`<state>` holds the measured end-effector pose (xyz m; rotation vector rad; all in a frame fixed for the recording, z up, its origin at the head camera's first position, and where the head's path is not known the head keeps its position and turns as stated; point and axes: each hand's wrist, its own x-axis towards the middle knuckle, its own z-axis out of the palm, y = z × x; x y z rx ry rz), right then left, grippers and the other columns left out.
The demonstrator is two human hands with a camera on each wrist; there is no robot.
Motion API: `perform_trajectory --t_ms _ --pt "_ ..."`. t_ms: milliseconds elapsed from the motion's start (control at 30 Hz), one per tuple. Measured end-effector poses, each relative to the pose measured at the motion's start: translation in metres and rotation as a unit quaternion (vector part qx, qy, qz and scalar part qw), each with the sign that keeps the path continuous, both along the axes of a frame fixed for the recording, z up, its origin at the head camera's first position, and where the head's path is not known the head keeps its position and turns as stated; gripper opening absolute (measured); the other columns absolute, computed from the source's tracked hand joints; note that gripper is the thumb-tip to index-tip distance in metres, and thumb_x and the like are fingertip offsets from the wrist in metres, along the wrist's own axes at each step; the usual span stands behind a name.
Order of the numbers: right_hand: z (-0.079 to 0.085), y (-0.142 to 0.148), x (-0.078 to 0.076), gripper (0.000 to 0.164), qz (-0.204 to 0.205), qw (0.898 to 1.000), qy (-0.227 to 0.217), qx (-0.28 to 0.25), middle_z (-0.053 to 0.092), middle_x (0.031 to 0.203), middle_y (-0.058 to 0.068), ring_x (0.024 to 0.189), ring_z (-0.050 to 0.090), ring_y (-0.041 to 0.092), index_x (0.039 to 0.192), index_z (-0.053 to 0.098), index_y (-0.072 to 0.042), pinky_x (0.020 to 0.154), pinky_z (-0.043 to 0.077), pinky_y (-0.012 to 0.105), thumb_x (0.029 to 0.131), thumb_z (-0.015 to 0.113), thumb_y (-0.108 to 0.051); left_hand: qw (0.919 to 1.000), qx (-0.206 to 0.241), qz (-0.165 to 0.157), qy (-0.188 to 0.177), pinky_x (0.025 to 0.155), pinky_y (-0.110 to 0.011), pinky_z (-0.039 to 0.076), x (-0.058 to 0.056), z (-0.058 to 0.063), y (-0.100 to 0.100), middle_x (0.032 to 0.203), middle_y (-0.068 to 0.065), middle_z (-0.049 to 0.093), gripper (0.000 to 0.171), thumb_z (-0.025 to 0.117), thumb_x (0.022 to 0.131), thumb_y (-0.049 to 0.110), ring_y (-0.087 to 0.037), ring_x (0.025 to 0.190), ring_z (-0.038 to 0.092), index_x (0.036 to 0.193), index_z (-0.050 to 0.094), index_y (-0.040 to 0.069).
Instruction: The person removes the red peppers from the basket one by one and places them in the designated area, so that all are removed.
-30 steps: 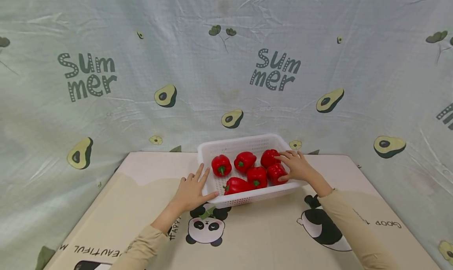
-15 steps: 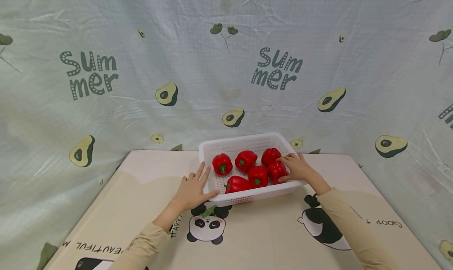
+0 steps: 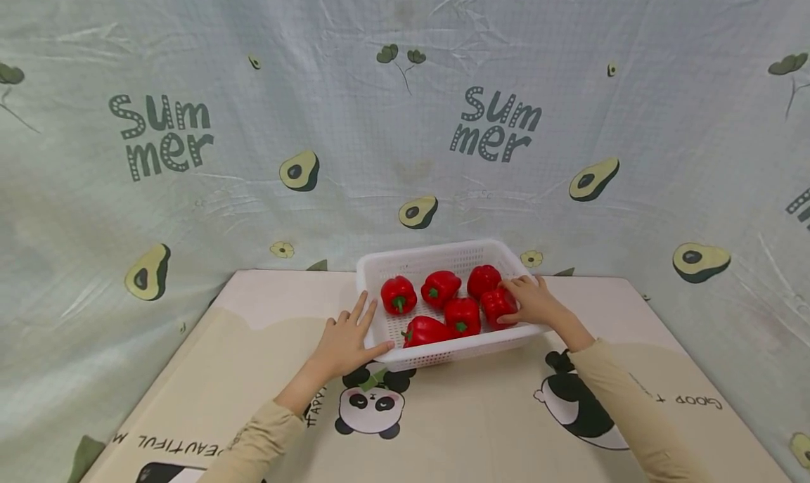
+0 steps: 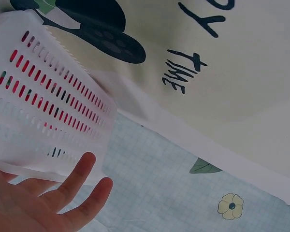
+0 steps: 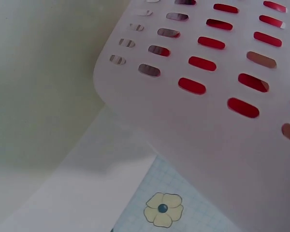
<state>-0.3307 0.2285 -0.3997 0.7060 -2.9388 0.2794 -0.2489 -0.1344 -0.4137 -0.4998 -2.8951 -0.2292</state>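
R hand [image 3: 534,302] has the right-front red bell pepper [image 3: 496,308] between thumb (near side) and fingers (far side); pepper's in the basket, R end, can't tell if lifted. L hand [image 3: 342,341] fingers spread, not wrapped round anything, at basket's L rim, thumb by front-L corner; can't tell how hard it bears.

Handling (my est.): pepper prob light, hollow, firm skin w/ some give; glossy so a bit slick, may bruise/split if squeezed. Best hold = across the fat lobed sides, thumb opp. fingers, as now; stem not visible on this one. Tight w/ neighbours, so watch for rubbing.

Container: white perforated plastic basket [image 3: 430,361], prob light + semi-stiff, skewed on the printed table [image 3: 481,427]. Qty 6 red peppers incl. the gripped one: left-rear pepper [image 3: 399,295], mid-rear pepper [image 3: 441,289], right-rear pepper [image 3: 484,280], front-mid pepper [image 3: 463,316], front-left pepper [image 3: 428,330], on its side, stem pointing L. R wrist cam: red thru the slots, R hand's grip hidden by basket wall.
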Motion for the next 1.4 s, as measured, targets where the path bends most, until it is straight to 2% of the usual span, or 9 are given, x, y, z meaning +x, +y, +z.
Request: perform_trajectory --t_ms 267,467,900,1100,1400 --pt "0.0 0.0 0.001 0.066 0.001 1.0 0.017 -0.011 0.053 0.121 0.019 0.116 0.04 0.039 0.12 0.048 -0.006 0.097 0.016 0.066 0.066 0.076 -0.032 0.9999 0.012 0.002 -0.008 0.083 -0.053 0.039 0.002 -0.002 0.0 0.148 -0.014 0.02 0.085 0.045 0.078 0.064 -0.036 0.108 0.048 0.14 0.028 0.01" --pt "0.001 0.002 -0.001 0.062 0.004 0.999 0.043 -0.011 0.053 0.116 0.017 0.111 0.043 0.037 0.117 0.048 -0.007 0.095 0.022 0.065 0.067 0.076 -0.03 0.9999 0.011 0.002 -0.005 0.083 -0.051 0.039 0.001 0.001 0.001 0.148 -0.014 0.019 0.084 0.045 0.078 0.064 -0.035 0.108 0.047 0.141 0.028 0.01" --pt "0.01 0.001 0.009 0.061 0.023 0.995 0.082 -0.059 0.045 0.112 0.015 0.104 0.045 0.034 0.12 0.05 -0.009 0.09 0.029 0.06 0.066 0.076 -0.022 0.9997 0.014 0.004 -0.019 0.084 -0.052 0.039 0.0 0.0 0.001 0.149 -0.013 0.017 0.085 0.045 0.078 0.064 -0.036 0.11 0.047 0.141 0.026 0.01" --pt "0.016 0.0 0.012 0.067 0.031 0.993 0.104 -0.048 0.044 0.114 0.015 0.104 0.045 0.035 0.125 0.047 -0.01 0.086 0.033 0.057 0.066 0.075 -0.025 0.9998 0.014 0.006 -0.013 0.084 -0.053 0.039 0.0 0.0 0.0 0.149 -0.014 0.019 0.084 0.046 0.078 0.064 -0.036 0.109 0.047 0.14 0.029 0.01" --pt "0.02 0.006 0.017 0.075 0.011 0.992 0.118 -0.033 0.051 0.12 0.016 0.105 0.04 0.037 0.13 0.041 -0.014 0.079 0.037 0.056 0.066 0.075 -0.031 0.9998 0.014 0.005 -0.017 0.084 -0.052 0.039 0.002 0.001 0.001 0.149 -0.013 0.018 0.084 0.045 0.079 0.064 -0.036 0.109 0.047 0.14 0.028 0.01"
